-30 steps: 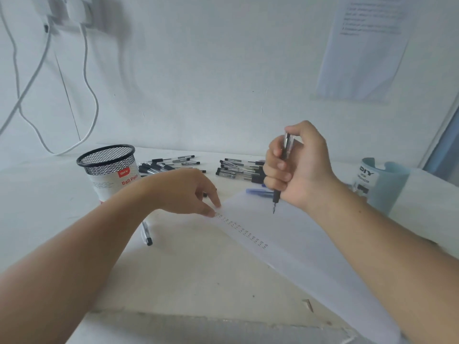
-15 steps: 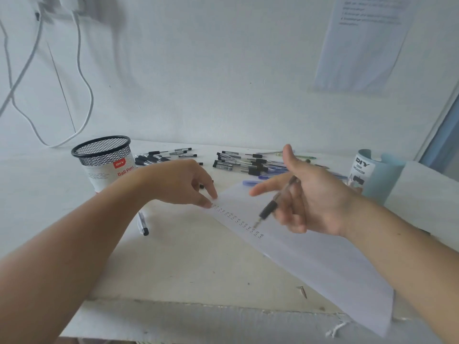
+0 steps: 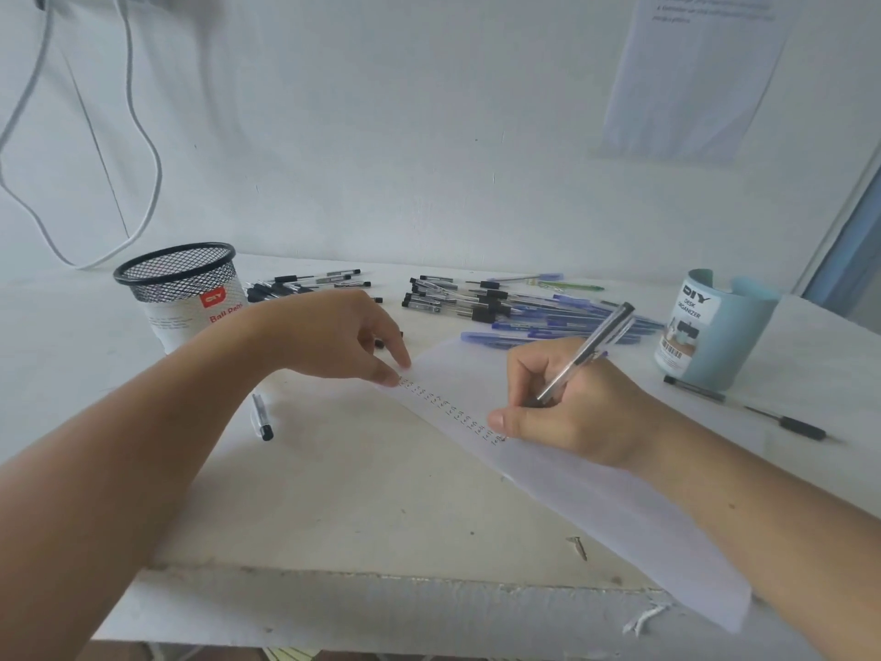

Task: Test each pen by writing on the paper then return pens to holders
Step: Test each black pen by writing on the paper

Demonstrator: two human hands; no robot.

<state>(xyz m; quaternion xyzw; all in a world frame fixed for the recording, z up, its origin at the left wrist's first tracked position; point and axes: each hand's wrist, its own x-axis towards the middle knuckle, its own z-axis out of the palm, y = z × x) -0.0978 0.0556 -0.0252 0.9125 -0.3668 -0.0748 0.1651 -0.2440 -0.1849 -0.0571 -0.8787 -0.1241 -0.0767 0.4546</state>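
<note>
Rough white table (image 3: 333, 493); right hand (image 3: 572, 412) grips slim pen (image 3: 586, 350).

The table (image 3: 333, 498) has bare room in front. Heaps of pens (image 3: 505, 305) lie between the black mesh cup (image 3: 177, 280) and the blue holder (image 3: 720, 341). One loose pen (image 3: 261, 417) lies near the cup, a black pen (image 3: 743, 406) near the holder.

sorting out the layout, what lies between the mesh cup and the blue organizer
Loose pens in two heaps, seen in the head view.
</note>
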